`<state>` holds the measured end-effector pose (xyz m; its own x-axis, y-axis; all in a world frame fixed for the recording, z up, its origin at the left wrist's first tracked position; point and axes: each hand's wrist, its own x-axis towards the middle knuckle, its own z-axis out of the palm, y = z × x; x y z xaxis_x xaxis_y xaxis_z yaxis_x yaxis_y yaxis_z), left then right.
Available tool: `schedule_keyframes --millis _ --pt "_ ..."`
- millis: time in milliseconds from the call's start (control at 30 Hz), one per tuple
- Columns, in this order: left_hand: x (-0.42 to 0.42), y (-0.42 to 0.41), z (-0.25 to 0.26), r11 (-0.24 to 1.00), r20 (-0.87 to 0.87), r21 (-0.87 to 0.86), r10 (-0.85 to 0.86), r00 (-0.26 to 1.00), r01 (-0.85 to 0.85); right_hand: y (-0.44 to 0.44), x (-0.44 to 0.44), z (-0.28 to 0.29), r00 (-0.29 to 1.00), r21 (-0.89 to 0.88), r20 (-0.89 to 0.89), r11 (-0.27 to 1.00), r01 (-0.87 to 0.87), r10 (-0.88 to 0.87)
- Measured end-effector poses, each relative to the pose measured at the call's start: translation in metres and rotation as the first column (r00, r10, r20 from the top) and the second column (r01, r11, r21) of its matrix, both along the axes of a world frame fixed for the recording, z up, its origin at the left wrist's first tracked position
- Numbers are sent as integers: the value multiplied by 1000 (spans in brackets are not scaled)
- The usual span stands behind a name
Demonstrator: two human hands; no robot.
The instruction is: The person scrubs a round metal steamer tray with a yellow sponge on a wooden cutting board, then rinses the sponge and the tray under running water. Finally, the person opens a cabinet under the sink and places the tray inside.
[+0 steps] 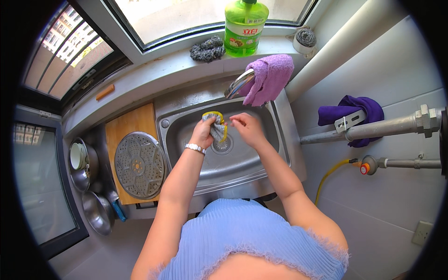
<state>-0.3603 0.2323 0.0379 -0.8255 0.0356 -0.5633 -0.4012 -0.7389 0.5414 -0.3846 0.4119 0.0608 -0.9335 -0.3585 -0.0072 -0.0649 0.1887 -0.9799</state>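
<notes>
Over the stainless steel sink, my left hand grips a grey scouring cloth with yellow edging. My right hand is just to the right of the cloth, its fingers curled; whether they pinch something small cannot be made out. Below the cloth lies the sink's drain strainer. A purple towel hangs over the chrome faucet at the back of the sink.
Left of the sink, a perforated steamer plate lies on a wooden board, beside steel bowls and a blue-handled knife. Green detergent and steel wool stand on the sill. A metal pipe runs along the right wall.
</notes>
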Motion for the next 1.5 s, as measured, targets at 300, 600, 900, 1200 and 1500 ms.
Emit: schedule_keyframes --millis 300,600,900,1200,1500 --pt "24 -4 -25 991 169 98 75 983 -93 24 -86 254 905 -304 -373 949 87 -202" --pt "26 10 5 971 107 219 72 992 -94 -29 -265 269 833 449 -485 741 499 -266" --pt "34 20 23 959 74 273 56 996 -74 -42 -258 292 862 726 -472 472 500 -186" --pt "38 24 45 920 28 378 101 994 -104 -46 -247 298 830 705 -532 456 543 -166" --pt "69 6 93 872 -116 472 204 972 -127 -12 -172 264 681 -37 -635 894 446 -366"
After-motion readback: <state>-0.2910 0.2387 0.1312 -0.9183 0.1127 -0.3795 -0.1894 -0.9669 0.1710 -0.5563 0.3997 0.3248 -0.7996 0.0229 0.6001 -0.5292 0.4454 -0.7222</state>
